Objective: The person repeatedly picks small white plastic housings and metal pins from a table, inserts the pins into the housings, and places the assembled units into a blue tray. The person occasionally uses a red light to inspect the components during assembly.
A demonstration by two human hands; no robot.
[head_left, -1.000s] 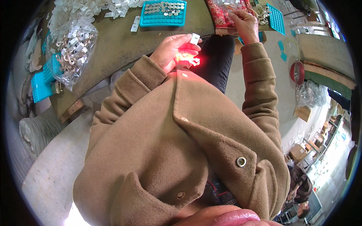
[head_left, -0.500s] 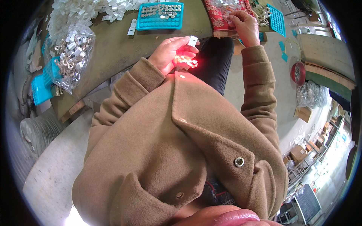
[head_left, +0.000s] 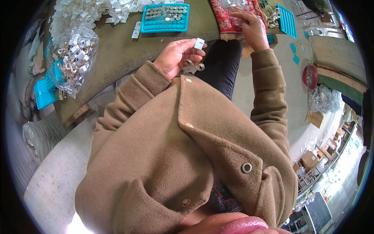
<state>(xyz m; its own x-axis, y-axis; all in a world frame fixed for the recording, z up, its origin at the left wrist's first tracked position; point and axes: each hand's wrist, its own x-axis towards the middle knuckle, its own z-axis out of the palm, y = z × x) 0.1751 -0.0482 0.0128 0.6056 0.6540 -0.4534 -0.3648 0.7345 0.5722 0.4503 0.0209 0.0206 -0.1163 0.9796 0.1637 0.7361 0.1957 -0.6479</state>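
My left hand (head_left: 174,57) is closed over the near table edge, pinching a small white tag (head_left: 199,43) between thumb and fingers. Below its curled fingers hang shiny metal pieces (head_left: 193,66), partly hidden, which look like rings or clasps. On the right, my right hand (head_left: 254,32) reaches over a red floral cloth (head_left: 228,25), fingers stretched and slightly apart, with nothing visible in them. Small clear plastic pieces (head_left: 235,4) lie on the cloth by those fingertips. A clear bag (head_left: 76,58) on the left holds several metal pieces with white tags.
A blue tray (head_left: 164,26) holds rows of round silvery pieces. Heaped white tags (head_left: 80,15) cover the table's far left. More blue trays (head_left: 286,20) stand at the right and hang by the left edge. A red bowl (head_left: 310,77) and a cardboard box (head_left: 314,119) are at the right.
The red glow on my left hand and the metal pieces is gone. My right hand's fingers have stretched out leftward over the cloth. My left hand has barely moved.
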